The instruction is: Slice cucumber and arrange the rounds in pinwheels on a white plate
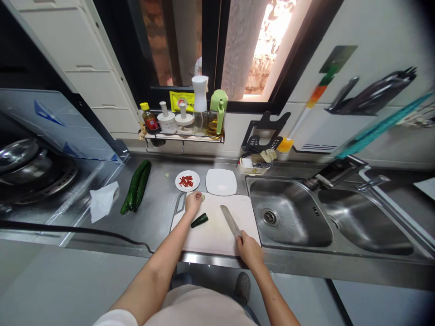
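Observation:
My right hand (pixel 249 249) is closed round the handle of a kitchen knife (pixel 230 221), its blade lying low over the white cutting board (pixel 220 242) and angled away to the left. At the board's far left part, my left hand (pixel 193 202) has its fingers pinched together at a small pale cucumber slice (pixel 203 198). Between the two hands, nearer the left, a cut piece of dark green cucumber (pixel 199 220) rests on the board. Just beyond the board stand a small white plate of chopped red pieces (pixel 186 181) and a squarish white plate (pixel 221 182) with nothing on it.
Whole cucumbers (pixel 136 185) and a crumpled white tissue (pixel 103 200) lie left on the steel counter. A double sink (pixel 288 213) adjoins the board's right side. Bottles and jars fill a wall rack (pixel 185 136) at the back. A pot (pixel 25 160) stands far left.

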The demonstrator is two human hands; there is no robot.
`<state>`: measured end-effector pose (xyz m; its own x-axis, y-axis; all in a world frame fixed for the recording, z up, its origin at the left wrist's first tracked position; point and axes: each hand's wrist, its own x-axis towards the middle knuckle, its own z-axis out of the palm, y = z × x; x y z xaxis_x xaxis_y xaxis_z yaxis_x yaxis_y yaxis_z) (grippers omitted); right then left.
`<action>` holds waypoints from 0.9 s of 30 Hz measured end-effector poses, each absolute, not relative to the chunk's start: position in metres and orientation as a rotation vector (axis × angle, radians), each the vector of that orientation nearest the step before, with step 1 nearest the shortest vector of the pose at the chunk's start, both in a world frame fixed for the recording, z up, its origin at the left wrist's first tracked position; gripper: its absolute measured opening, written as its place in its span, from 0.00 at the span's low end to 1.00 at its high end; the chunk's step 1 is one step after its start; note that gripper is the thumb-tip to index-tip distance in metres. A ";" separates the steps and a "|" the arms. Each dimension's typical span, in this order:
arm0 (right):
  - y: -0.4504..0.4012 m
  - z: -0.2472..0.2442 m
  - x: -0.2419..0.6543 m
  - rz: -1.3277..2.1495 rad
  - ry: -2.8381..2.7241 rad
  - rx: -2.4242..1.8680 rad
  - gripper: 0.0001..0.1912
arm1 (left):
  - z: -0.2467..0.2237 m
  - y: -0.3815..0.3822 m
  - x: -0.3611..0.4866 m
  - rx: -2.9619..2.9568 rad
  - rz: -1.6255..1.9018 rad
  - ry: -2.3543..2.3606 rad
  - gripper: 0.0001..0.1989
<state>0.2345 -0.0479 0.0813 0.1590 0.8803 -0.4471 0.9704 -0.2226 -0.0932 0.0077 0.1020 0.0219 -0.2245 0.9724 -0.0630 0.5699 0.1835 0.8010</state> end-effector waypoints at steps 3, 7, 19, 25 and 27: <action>-0.047 0.083 0.232 -0.598 1.826 2.190 0.17 | 0.022 0.106 0.009 1.533 0.800 1.902 0.09; -0.047 0.083 0.231 -0.586 1.839 2.195 0.17 | 0.020 0.109 0.009 1.679 0.707 1.915 0.10; -0.047 0.079 0.233 -0.582 1.860 2.182 0.17 | 0.026 0.090 0.008 2.069 0.503 1.969 0.13; -0.045 0.080 0.232 -0.601 1.843 2.190 0.17 | 0.031 0.090 0.009 2.093 0.401 1.991 0.15; -0.044 0.081 0.232 -0.609 1.843 2.191 0.17 | 0.032 0.090 0.009 2.098 0.373 1.990 0.15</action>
<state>0.2316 -0.0442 0.0806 0.1305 0.8874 -0.4420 0.9761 -0.1931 -0.0994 0.0094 0.0899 0.0319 0.0476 0.9984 0.0291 0.9411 -0.0546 0.3338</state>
